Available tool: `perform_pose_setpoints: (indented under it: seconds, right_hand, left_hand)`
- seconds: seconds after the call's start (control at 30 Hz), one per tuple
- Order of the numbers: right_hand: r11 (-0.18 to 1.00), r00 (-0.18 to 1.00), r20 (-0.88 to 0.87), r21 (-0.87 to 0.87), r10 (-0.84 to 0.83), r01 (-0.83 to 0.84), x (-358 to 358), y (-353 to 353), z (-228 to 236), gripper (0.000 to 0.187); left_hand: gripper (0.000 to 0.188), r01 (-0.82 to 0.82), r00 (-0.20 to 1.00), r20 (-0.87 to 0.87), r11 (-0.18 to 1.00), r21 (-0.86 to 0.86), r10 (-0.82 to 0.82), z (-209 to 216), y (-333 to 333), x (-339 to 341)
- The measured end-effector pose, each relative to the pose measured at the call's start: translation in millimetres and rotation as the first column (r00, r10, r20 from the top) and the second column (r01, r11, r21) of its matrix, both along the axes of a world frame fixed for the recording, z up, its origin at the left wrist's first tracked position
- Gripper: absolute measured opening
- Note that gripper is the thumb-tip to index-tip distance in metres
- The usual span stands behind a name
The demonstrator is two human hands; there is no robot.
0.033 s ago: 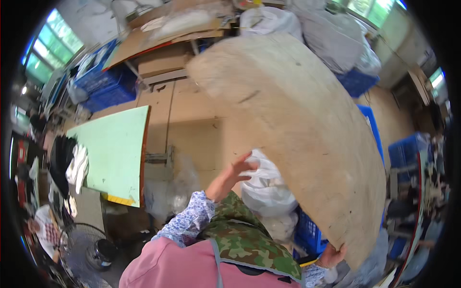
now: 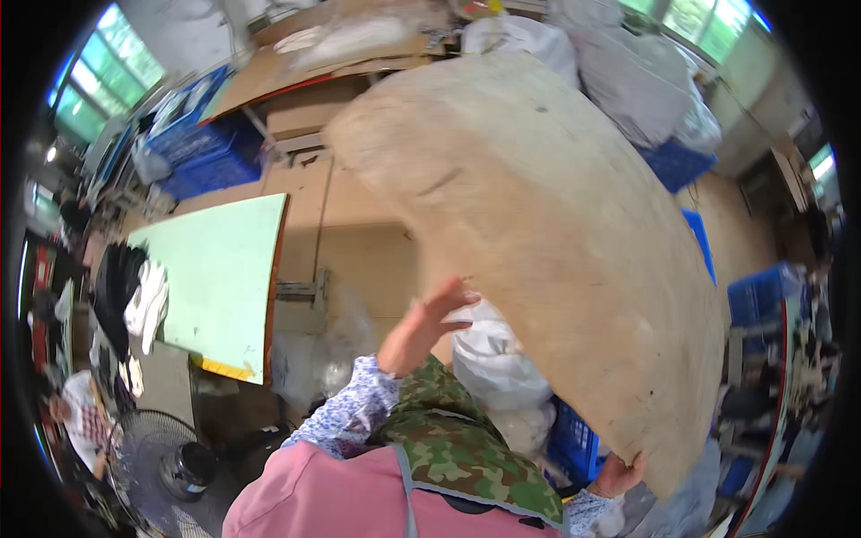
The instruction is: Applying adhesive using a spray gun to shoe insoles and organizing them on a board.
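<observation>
A large, worn sheet of wooden board (image 2: pixel 574 233) stretches across the middle and right, raised above the floor and slanting. My right hand (image 2: pixel 617 475) grips its near corner at the lower right, thumb on the upper face. Close to the board's left edge is my left hand (image 2: pixel 423 327), held up with fingers apart and nothing in it; whether a fingertip meets the edge I cannot tell. Partly under the board, a white sack (image 2: pixel 498 359) sits beside a blue crate (image 2: pixel 574 439).
On the left stands a pale green tabletop (image 2: pixel 211 278) with white and dark gloves (image 2: pixel 146 305) on it. A fan (image 2: pixel 170 471) is at the lower left. Behind are a cardboard-topped table (image 2: pixel 314 72), stacked blue crates (image 2: pixel 211 161) and large white bags (image 2: pixel 637 81). A person (image 2: pixel 85 417) is at far left.
The board's far end has swung a little to the left. My left hand has shifted slightly left; my right hand keeps its hold on the corner.
</observation>
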State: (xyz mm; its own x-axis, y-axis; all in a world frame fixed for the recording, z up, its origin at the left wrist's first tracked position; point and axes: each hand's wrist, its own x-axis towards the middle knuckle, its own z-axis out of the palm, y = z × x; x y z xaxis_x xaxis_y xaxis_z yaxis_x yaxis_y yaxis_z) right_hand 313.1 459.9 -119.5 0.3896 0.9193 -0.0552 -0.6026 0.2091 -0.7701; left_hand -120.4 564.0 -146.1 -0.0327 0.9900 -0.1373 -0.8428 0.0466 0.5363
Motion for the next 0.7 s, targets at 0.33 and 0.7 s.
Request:
perform_pose_setpoints:
  seconds: [0.33,0.7]
  right_hand:
    - [0.8,0.794,0.098,-0.081,0.6,-0.595,-273.4,286.7,-56.7,0.064]
    - [0.149,0.161,-0.054,-0.19,0.985,-0.971,-666.6,531.0,-104.3,0.022]
  left_hand:
    - [0.045,-0.832,0.549,0.02,0.549,-0.081,0.836,-52.2,-23.7,-282.7]
    - [0.04,-0.967,0.051,0.262,0.112,-0.227,0.964,-151.6,-83.6,-406.5]
